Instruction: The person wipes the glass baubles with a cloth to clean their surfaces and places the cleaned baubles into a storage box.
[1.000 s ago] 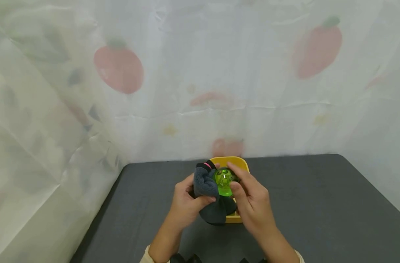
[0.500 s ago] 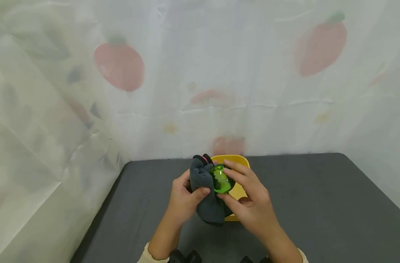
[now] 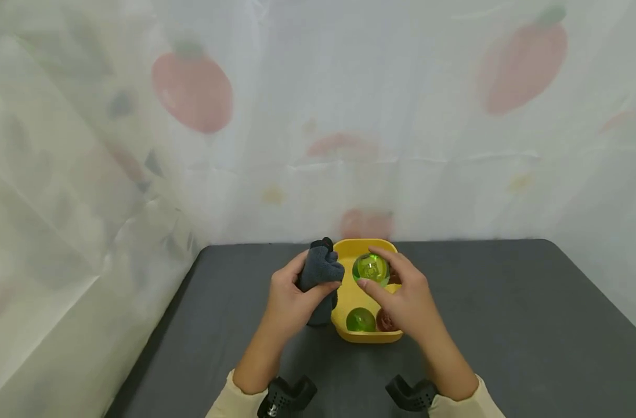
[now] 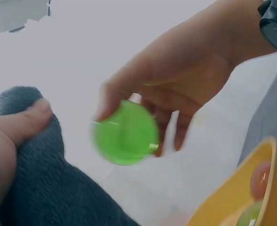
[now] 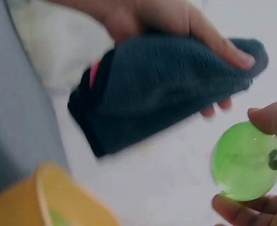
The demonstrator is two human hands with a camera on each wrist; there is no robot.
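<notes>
My right hand (image 3: 396, 290) pinches a clear green ball (image 3: 371, 269) between thumb and fingers, just above the far part of the yellow bowl (image 3: 367, 337). The same green ball (image 5: 247, 161) fills the lower right of the right wrist view and shows as a blurred green ball (image 4: 126, 133) in the left wrist view. My left hand (image 3: 292, 293) grips a bunched dark grey cloth (image 3: 320, 273) just left of the bowl; the cloth (image 5: 167, 84) has a pink tag. Inside the bowl lie a second green ball (image 3: 361, 320) and a reddish ball (image 3: 385, 321).
The bowl stands on a dark grey table (image 3: 506, 325) whose far and left edges meet a white curtain (image 3: 318, 116) printed with red fruit. Black wrist mounts (image 3: 286, 395) sit at the bottom of the head view.
My hands have parted: the right hand carried the green ball right and away from the cloth, over the bowl. The left hand drew the cloth left, uncovering the balls in the bowl.
</notes>
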